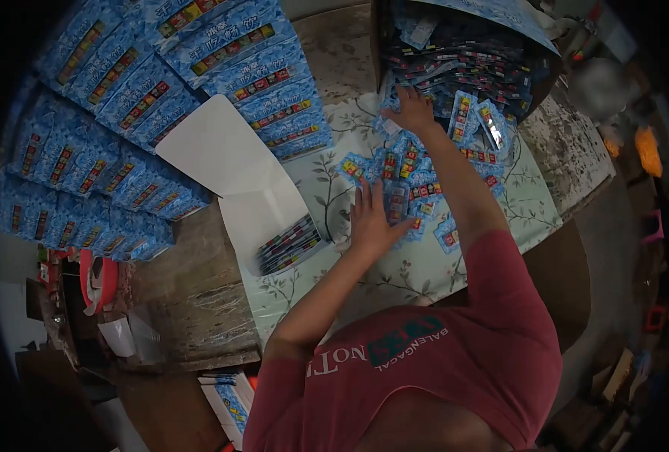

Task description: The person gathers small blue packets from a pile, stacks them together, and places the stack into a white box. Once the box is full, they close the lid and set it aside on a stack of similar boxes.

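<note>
Small blue printed packets (427,183) lie in a loose pile on a floral tablecloth (440,276). My left hand (374,224) rests at the near left side of the pile, fingers spread and touching the packets. Farther out, my right hand (412,110) reaches to the mouth of a large carton (466,71) full of such packets. Its fingers are apart, and I see nothing gripped in it. Left of my left hand, a small white box (257,202) stands with its lid up, a row of packets (289,245) standing inside it.
Tall stacks of blue printed boxes (123,98) fill the left and far left of the table. A red tape dispenser (101,282) sits at the left edge. Below the table edge are more flat boxes (227,403). The carton's side walls rise at the far right.
</note>
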{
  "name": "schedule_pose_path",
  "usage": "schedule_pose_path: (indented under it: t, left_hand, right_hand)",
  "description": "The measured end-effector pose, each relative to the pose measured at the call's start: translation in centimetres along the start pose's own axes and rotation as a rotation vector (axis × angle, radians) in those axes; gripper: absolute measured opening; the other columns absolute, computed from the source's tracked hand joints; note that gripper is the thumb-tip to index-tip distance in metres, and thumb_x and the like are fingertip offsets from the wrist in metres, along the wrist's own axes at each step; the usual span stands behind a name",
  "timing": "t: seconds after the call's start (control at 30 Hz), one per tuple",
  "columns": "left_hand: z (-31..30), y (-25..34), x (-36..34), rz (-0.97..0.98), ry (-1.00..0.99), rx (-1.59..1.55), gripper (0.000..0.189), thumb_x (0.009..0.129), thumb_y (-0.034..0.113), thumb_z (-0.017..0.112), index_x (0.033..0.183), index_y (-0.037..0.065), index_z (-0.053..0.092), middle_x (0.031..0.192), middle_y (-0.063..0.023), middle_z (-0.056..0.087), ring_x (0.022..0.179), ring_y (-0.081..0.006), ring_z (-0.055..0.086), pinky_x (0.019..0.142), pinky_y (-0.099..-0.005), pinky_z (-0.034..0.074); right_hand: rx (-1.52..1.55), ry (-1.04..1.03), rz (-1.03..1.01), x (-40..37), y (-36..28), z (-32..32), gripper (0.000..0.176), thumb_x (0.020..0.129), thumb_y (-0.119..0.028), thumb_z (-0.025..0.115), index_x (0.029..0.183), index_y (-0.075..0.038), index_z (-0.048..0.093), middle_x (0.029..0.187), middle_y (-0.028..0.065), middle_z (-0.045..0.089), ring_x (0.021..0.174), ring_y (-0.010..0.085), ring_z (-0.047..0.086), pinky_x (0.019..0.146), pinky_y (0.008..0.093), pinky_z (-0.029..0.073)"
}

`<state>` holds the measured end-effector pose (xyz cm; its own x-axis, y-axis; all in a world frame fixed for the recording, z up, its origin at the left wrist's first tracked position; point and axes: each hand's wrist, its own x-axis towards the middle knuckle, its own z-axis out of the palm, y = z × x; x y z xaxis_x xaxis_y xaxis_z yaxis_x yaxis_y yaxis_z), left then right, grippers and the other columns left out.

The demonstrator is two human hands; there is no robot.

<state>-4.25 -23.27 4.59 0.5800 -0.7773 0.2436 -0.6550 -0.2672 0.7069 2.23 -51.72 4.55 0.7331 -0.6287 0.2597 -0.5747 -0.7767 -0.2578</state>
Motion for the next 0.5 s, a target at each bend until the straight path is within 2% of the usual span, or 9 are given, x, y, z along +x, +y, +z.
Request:
schedule_pose_path:
  t: [0.03,0.1,0.13,0.2,0.23,0.27,0.3,0.43,0.5]
  left_hand:
    - [1.1,0.0,1.3,-0.134,-0.091,0.137,0.085,0.075,0.040,0.071,0.138,0.002,0.029,0.146,-0.0279,0.019,0.134,-0.0439,0.022,0.107,-0.0495,0.024]
    - [2.2,-0.9,2.6,-0.269,-0.174,0.284,0.090,0.073,0.042,0.071,0.139,0.002,0.026,0.147,-0.0286,0.015,0.135,-0.0450,0.018,0.108,-0.0509,0.021]
    - [2.7,-1.5,2.4,-0.242,-0.192,0.328,0.088,0.072,0.041,0.072,0.138,0.002,0.029,0.145,-0.0269,0.019,0.134,-0.0435,0.020,0.108,-0.0528,0.021]
    - [3.2,-3.0,2.1,-0.224,-0.225,0.379,0.086,0.071,0.039,0.072,0.137,0.002,0.031,0.144,-0.0252,0.023,0.133,-0.0421,0.023,0.107,-0.0546,0.020]
    - [2.9,-3.8,1.6,-0.066,-0.278,0.267,0.084,0.071,0.037,0.073,0.136,0.003,0.032,0.143,-0.0227,0.026,0.133,-0.0405,0.025,0.106,-0.0555,0.021]
    - [2.6,-4.6,1.0,0.090,-0.330,0.147,0.083,0.070,0.036,0.074,0.135,0.004,0.034,0.141,-0.0202,0.029,0.132,-0.0389,0.027,0.105,-0.0564,0.023]
    - [2.2,-4.9,0.3,0.086,-0.341,0.144,0.083,0.070,0.036,0.074,0.135,0.004,0.034,0.141,-0.0202,0.029,0.132,-0.0389,0.027,0.105,-0.0564,0.023]
    - [-0.5,-3.5,-3.5,0.226,-0.470,0.317,0.089,0.064,0.035,0.079,0.135,0.004,0.034,0.137,-0.0171,0.035,0.130,-0.0359,0.030,0.103,-0.0551,0.027]
    - [-2.2,-2.8,-5.2,0.193,-0.303,0.431,0.095,0.060,0.035,0.082,0.137,0.007,0.034,0.131,-0.0174,0.042,0.124,-0.0358,0.038,0.098,-0.0520,0.034]
  right_hand:
    - [0.005,0.007,-0.006,0.6,0.3,0.6,0.077,0.075,-0.059,0.062,0.134,-0.012,0.043,0.140,0.0223,0.036,0.128,0.0423,0.033,0.100,0.0581,0.031]
    - [0.038,-0.078,0.105,1.3,0.6,1.7,0.086,0.072,-0.068,0.059,0.137,-0.015,0.040,0.146,0.0191,0.027,0.135,0.0444,0.018,0.104,0.0652,0.016]
    - [0.046,-0.076,0.102,1.6,0.4,1.6,0.086,0.072,-0.068,0.059,0.137,-0.015,0.040,0.146,0.0191,0.027,0.135,0.0444,0.018,0.104,0.0652,0.016]
    - [0.115,-0.425,0.110,0.8,-0.5,2.2,0.090,0.071,-0.070,0.059,0.139,-0.017,0.036,0.146,0.0178,0.026,0.136,0.0404,0.018,0.104,0.0631,0.018]
    - [0.123,-0.440,0.117,-0.8,-1.0,2.9,0.090,0.071,-0.070,0.059,0.139,-0.017,0.036,0.146,0.0178,0.026,0.136,0.0404,0.018,0.104,0.0631,0.018]
    - [0.041,-0.457,-0.092,-2.9,-1.5,3.7,0.087,0.071,-0.069,0.058,0.138,-0.017,0.039,0.145,0.0175,0.027,0.135,0.0409,0.019,0.104,0.0620,0.018]
    - [-0.045,-0.460,-0.303,-4.3,-1.7,4.0,0.084,0.072,-0.068,0.058,0.136,-0.016,0.041,0.145,0.0173,0.028,0.135,0.0413,0.020,0.105,0.0609,0.018]
    - [0.059,-0.456,-0.451,-9.9,-0.5,2.5,0.073,0.075,-0.058,0.062,0.131,-0.015,0.045,0.143,0.0172,0.033,0.133,0.0413,0.024,0.107,0.0575,0.019]
    - [0.384,-0.138,-0.441,-12.4,0.6,0.9,0.069,0.073,-0.046,0.068,0.131,-0.015,0.046,0.141,0.0176,0.035,0.134,0.0379,0.025,0.108,0.0569,0.017]
